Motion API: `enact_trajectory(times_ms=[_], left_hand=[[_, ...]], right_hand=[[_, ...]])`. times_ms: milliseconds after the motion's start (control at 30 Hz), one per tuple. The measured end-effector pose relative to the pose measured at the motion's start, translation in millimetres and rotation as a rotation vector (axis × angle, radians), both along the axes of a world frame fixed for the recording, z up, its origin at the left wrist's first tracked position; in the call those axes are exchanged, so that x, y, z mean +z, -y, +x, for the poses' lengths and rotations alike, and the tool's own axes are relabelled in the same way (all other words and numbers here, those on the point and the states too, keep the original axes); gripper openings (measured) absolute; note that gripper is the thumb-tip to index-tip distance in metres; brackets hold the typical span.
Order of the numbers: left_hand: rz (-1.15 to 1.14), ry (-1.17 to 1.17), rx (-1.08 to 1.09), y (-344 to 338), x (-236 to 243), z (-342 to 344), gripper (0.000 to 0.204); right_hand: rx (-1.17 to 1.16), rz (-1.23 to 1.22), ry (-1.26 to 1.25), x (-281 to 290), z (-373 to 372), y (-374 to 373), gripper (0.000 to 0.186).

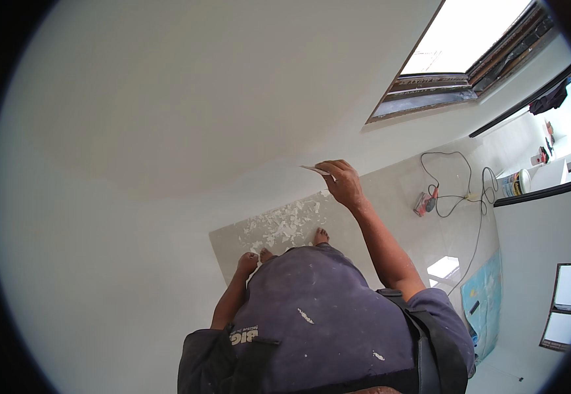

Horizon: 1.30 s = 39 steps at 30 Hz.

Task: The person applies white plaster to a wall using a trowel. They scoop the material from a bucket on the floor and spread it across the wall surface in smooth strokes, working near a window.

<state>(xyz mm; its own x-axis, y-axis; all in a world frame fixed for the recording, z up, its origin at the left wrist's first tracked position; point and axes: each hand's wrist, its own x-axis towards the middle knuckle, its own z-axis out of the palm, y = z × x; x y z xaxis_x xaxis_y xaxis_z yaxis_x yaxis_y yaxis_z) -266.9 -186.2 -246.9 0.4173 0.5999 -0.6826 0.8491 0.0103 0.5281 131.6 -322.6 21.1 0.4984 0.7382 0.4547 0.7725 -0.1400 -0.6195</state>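
My right hand (343, 182) is raised in front of me near the pale wall (167, 118), its fingers closed on a thin flat pale piece (316, 170). One edge of that piece points left, along the wall; its exact kind does not show. Low on the left, my left hand (248, 263) hangs by my side with the fingers curled in, and nothing sticks out of it. White flakes (289, 223) lie scattered on the floor at the foot of the wall, close to my bare feet (322, 236).
A window opening (466, 39) sits in the wall at upper right. On the tiled floor (397, 190) to the right lies a red power tool (424, 202) with a looping cable (464, 154). Beyond are a bucket (516, 183) and a teal sheet (484, 302) with small items on it.
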Motion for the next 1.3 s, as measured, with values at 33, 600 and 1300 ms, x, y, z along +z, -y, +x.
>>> enact_trajectory(times_ms=[33,600,1300], left_hand=[[0.011,-0.001,-0.013,-1.2,-0.7,1.0,0.034],[-0.033,-0.014,0.046,10.4,16.2,-4.7,0.035],[0.017,0.006,-0.001,1.4,-4.5,1.8,0.036]], right_hand=[[0.051,0.008,0.103,11.8,-2.6,-8.1,0.022],[-0.134,0.062,0.261,96.3,29.6,-6.1,0.027],[-0.057,-0.033,-0.252,87.9,32.0,1.6,0.017]])
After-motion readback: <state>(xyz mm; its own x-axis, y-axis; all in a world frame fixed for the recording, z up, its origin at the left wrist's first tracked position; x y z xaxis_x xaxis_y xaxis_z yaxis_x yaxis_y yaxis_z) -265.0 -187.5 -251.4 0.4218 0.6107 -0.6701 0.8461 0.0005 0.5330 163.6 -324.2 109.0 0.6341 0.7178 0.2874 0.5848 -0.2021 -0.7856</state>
